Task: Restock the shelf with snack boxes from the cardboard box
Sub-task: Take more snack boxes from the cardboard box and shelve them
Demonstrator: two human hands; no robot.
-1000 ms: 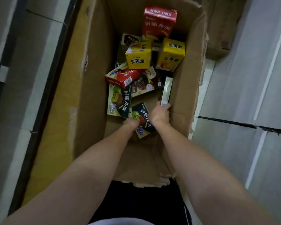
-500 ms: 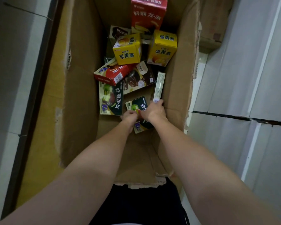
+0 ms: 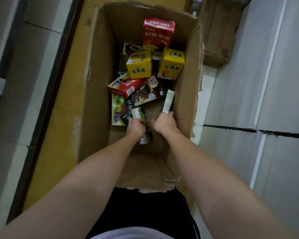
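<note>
Both my arms reach down into a deep cardboard box [image 3: 97,94] on the floor. My left hand [image 3: 135,126] grips a small dark green snack box [image 3: 143,128], tilted up on its edge. My right hand [image 3: 164,123] curls its fingers round the near end of a slim upright box [image 3: 167,101] standing against the right wall. Farther in lie a larger green box [image 3: 119,109], a red box [image 3: 126,87], a brown chocolate box [image 3: 150,92], two yellow boxes [image 3: 139,67] [image 3: 171,64] and a tall red box [image 3: 158,33].
The near part of the box floor [image 3: 141,168] is bare cardboard. A second closed carton [image 3: 216,31] stands beyond the right wall. Grey shelf or panel surfaces [image 3: 266,83] run along both sides. The box's rim is torn at the near edge.
My left hand has lifted the small green box from lying flat to standing on its edge. My right hand stayed at the slim box's near end. The camera view shifted slightly.
</note>
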